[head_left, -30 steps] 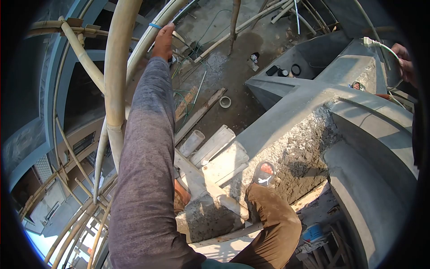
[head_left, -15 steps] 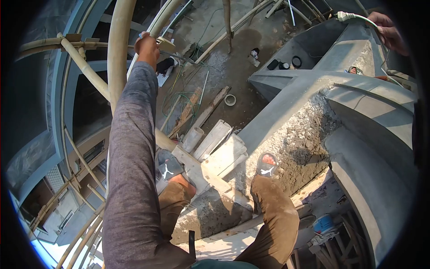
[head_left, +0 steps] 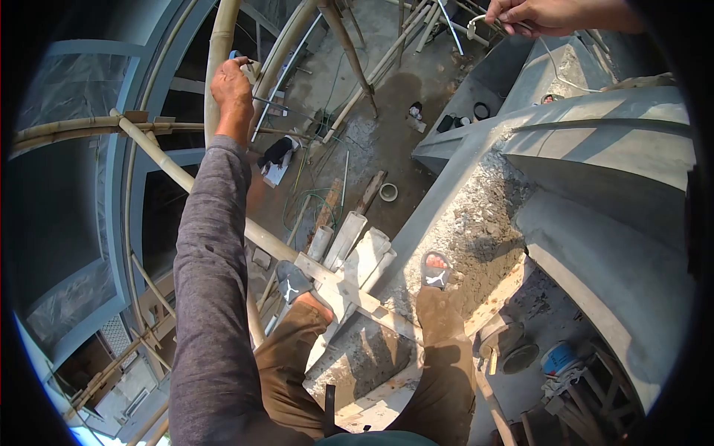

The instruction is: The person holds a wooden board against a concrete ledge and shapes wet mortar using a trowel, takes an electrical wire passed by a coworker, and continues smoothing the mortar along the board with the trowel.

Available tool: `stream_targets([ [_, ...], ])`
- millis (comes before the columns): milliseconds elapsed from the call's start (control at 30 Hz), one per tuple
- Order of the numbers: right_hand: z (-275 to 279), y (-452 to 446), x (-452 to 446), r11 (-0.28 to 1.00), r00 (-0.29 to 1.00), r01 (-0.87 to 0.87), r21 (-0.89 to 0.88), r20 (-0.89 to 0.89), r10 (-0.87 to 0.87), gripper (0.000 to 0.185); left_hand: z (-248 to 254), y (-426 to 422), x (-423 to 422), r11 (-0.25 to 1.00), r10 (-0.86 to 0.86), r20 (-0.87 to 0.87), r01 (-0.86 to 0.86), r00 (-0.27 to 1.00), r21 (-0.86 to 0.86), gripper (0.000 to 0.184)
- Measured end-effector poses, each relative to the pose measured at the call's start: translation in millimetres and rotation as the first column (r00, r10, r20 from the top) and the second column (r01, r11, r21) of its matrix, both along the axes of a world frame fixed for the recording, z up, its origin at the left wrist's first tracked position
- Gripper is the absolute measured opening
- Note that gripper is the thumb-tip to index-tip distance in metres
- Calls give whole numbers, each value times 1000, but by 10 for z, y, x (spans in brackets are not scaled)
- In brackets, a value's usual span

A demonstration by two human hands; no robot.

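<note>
My left hand (head_left: 233,88), at the end of a grey sleeve, is closed beside an upright bamboo pole (head_left: 222,44). A small blue piece and a pale piece show at its fingers; what it holds is partly hidden. At the top right, my right hand (head_left: 529,15) pinches a pale power cord (head_left: 555,65). Its white plug (head_left: 471,31) hangs just left of the fingertips, and the cord runs down to the concrete. Below, my sandalled feet stand apart: the left foot (head_left: 294,281) by a wooden plank (head_left: 357,293), the right foot (head_left: 436,269) on rough concrete.
Bamboo scaffolding (head_left: 152,145) crosses the left side. Curved concrete beams (head_left: 595,123) rise at right. Far below on the wet floor lie boards, a green hose and a round bucket (head_left: 388,192). A blue-and-white bucket (head_left: 558,358) stands lower right. A dark-and-white shape (head_left: 277,154) below is unclear.
My right hand has moved left and up with the cord and plug, bringing more of the hand into view. The view has shifted, and my left hand now appears slightly further left.
</note>
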State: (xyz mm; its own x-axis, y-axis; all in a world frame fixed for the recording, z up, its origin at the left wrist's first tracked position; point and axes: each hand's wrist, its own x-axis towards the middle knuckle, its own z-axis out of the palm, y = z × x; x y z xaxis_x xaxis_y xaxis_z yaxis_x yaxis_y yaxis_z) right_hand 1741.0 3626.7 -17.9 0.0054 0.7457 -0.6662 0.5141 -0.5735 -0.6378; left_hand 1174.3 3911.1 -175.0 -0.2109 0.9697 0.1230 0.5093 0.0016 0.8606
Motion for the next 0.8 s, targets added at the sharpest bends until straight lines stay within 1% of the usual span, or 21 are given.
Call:
stream_targets([
  [67, 127, -579, -12, 990, 989, 128, 61, 63, -132, 31, 359, -127, 204, 1000, 10, 99, -12, 995, 18, 33],
  [100, 201, -879, -32, 976, 975, 194, 99, 89, -203, 31, 500, -163, 290, 997, -15, 132, 6, 991, 71, 31],
  [167, 347, -1492, -92, 931, 928, 317, 180, 144, -344, 31, 906, -236, 494, 996, -70, 160, 61, 985, 58, 28],
  [200, 437, -1785, -138, 900, 894, 373, 227, 171, -413, 31, 1131, -274, 625, 995, -82, 168, 70, 982, 75, 28],
  [267, 624, -2339, -248, 821, 813, 468, 327, 206, -545, 32, 1573, -341, 886, 996, -81, 169, 75, 982, 45, 28],
  [300, 718, -2610, -316, 778, 765, 503, 377, 224, -604, 32, 1754, -344, 994, 994, -94, 177, 84, 980, 63, 28],
  [367, 898, -3120, -445, 680, 659, 558, 476, 244, -711, 32, 2101, -349, 1201, 984, -176, 110, 172, 978, 42, 28],
  [400, 990, -3353, -498, 633, 604, 571, 523, 254, -755, 32, 2241, -367, 1320, 971, -229, 102, 220, 968, 97, 28],
  [433, 1094, -3572, -559, 586, 544, 578, 568, 266, -795, 32, 2411, -406, 1447, 967, -240, 112, 228, 964, 112, 28],
  [500, 1281, -3942, -655, 502, 434, 575, 646, 280, -857, 32, 2775, -521, 1721, 914, -403, 161, 386, 901, 126, 29],
  [567, 1448, -4211, -705, 433, 341, 562, 705, 279, -898, 32, 3184, -710, 1985, 892, -451, 198, 434, 870, 129, 30],
  [600, 1523, -4333, -709, 404, 300, 555, 728, 278, -913, 32, 3376, -804, 2101, 864, -503, 169, 486, 848, 132, 30],
  [633, 1583, -4419, -711, 380, 266, 545, 747, 276, -924, 32, 3544, -859, 2192, 832, -553, 136, 538, 822, 133, 31],
  [667, 1647, -4493, -718, 358, 236, 533, 767, 272, -933, 32, 3722, -894, 2272, 809, -588, 131, 584, 798, 73, 31],
  [700, 1705, -4564, -720, 338, 211, 520, 785, 265, -941, 32, 3884, -961, 2367, 802, -597, 128, 591, 792, 86, 31],
  [767, 1779, -4659, -698, 310, 180, 503, 807, 253, -950, 33, 4203, -1143, 2570, 745, -666, 118, 664, 736, 67, 31],
  [800, 1796, -4700, -706, 299, 170, 496, 815, 246, -954, 33, 4248, -1115, 2654, 719, -693, 35, 686, 720, 113, 32],
])
